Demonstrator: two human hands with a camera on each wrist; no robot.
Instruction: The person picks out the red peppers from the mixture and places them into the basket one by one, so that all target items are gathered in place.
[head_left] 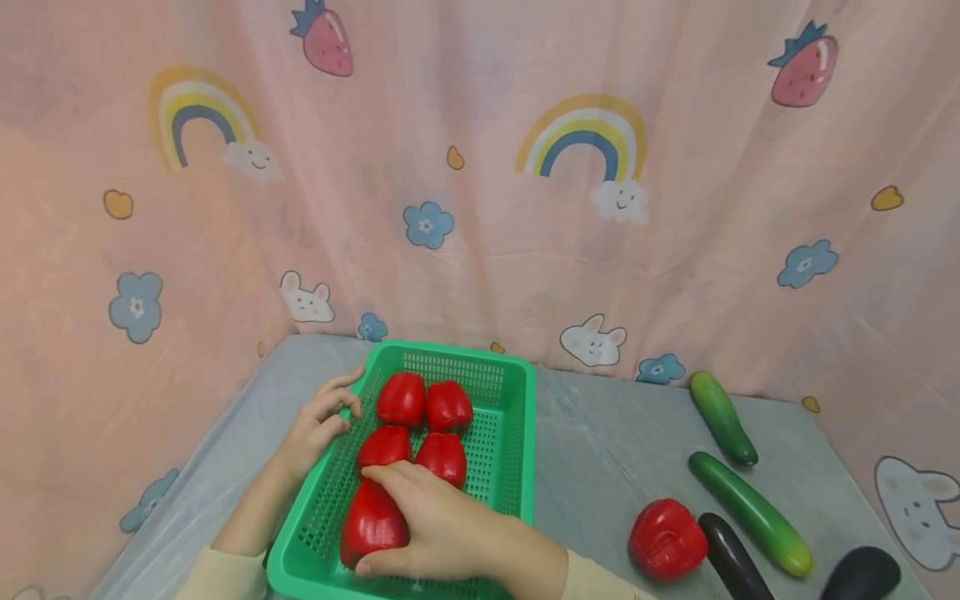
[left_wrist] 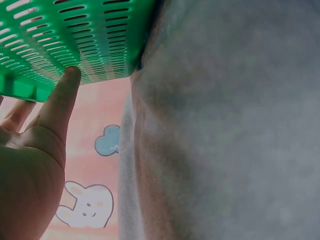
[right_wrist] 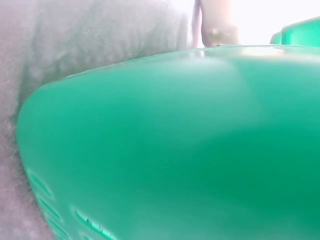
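A green plastic basket with slotted walls holds several red bell peppers. My right hand reaches into its near part and grips a red bell pepper, thumb and fingers on either side. Beyond that hand lie more red bell peppers in two rows. My left hand is at the basket's left side, fingers by the rim; in the left wrist view a finger touches the slotted outer wall. The right wrist view is mostly filled by the basket's green wall, and the right hand's fingers are hidden there.
Right of the basket, a red bell pepper lies on the grey cloth. Near it are an eggplant, two green cucumbers and a rounded black object. A pink patterned curtain hangs behind.
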